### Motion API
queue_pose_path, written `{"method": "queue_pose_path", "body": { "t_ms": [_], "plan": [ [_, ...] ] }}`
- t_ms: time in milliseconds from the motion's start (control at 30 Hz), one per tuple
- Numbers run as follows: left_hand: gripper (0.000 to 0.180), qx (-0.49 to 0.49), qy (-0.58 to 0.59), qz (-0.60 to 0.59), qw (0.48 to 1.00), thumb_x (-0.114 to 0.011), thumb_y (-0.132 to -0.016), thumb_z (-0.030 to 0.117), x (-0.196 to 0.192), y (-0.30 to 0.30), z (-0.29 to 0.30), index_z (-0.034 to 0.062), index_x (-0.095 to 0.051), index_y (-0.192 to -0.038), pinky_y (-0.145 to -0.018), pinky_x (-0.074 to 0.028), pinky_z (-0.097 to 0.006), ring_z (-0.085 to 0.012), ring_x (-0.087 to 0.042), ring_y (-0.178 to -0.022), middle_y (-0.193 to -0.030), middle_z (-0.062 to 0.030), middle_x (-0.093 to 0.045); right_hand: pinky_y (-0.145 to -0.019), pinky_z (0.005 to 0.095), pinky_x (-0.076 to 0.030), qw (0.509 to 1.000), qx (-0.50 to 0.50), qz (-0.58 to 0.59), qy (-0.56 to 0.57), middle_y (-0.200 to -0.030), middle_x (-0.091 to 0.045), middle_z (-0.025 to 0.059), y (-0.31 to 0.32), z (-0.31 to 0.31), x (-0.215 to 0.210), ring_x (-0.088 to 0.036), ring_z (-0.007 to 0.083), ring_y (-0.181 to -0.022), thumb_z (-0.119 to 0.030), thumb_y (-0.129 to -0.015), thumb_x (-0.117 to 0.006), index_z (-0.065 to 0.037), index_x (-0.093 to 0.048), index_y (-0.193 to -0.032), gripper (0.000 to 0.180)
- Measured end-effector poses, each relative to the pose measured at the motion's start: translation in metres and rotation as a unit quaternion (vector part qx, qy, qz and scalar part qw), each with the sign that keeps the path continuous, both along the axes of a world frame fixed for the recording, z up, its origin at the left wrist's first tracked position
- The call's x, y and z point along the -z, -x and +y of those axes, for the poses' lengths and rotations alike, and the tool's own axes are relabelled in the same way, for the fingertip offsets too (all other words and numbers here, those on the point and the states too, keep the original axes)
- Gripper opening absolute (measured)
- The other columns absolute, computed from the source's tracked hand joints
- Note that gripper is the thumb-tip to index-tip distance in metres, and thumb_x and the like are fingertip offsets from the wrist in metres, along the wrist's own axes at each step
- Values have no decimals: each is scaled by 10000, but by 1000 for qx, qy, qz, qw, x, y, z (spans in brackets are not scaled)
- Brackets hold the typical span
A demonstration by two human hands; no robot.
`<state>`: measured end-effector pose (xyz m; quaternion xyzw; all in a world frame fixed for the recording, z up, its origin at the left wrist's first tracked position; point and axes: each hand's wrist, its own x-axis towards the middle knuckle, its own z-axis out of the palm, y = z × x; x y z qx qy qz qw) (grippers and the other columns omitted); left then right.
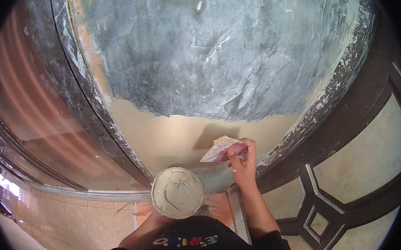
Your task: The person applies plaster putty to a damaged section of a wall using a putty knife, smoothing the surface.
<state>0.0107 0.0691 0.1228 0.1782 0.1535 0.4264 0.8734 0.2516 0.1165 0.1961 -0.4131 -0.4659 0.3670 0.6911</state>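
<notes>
My right hand is closed round a flat, reddish putty spreader, crusted with pale filler along its blade. The spreader is over a smooth beige band of putty on the lower part of the wall panel, and its shadow falls on that band. In front of my body is a round tub of beige putty, its rim caked and its surface smeared with a curved mark. My left hand supports the tub from below at its near side; the fingers are mostly hidden beneath it.
Above the beige band, the wall panel is rough, patchy grey. Dark, putty-spattered frames border it on both sides. A dark panelled door with pale insets stands at the right. Glossy brown panelling and a tiled floor lie to the left.
</notes>
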Motion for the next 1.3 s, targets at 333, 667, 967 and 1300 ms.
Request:
{"method": "queue_pose_path", "body": {
  "t_ms": [333, 667, 967, 1300],
  "plan": [
    [619, -79, -90, 47, 992, -646, -902, 223, -8, 32, -10, 87, -347, -1427, -1061, -422, -472, -293, -468, -1286, -1435, -141, -422, -680, 354, -532, 952, 23, -290, -91, -951, -642, 153, 75, 25, -71, -669, 274, -809, -101, -876, -668, -10, -526, -1145, 318],
    [603, -87, -56, 10, 995, -480, -955, 465, 14, 69, -5, 80, -382, -1408, -1046, -425, -501, -327, -487, -1256, -1407, -158, -450, -693, 437, -511, 879, 113, -442, -140, -1036, -621, 150, 126, 34, -120, -631, 371, -863, -193, -891, -610, -59, -532, -1161, 312],
    [602, 0, 139, -115, 984, -404, -963, 501, 31, 99, 11, 68, -432, -1382, -1043, -420, -530, -364, -490, -1246, -1358, -161, -503, -704, 435, -502, 863, 205, -450, -105, -996, -632, 173, 134, 31, -121, -628, 389, -857, -183, -881, -635, -56, -535, -1133, 299],
    [600, -3, 117, -91, 989, -381, -964, 505, 16, 118, 8, 87, -427, -1392, -1076, -378, -544, -359, -464, -1275, -1389, -156, -479, -677, 414, -501, 884, 225, -401, -79, -945, -625, 194, 134, 19, -101, -625, 388, -799, -159, -873, -647, -19, -538, -1090, 280]
  ]
}}
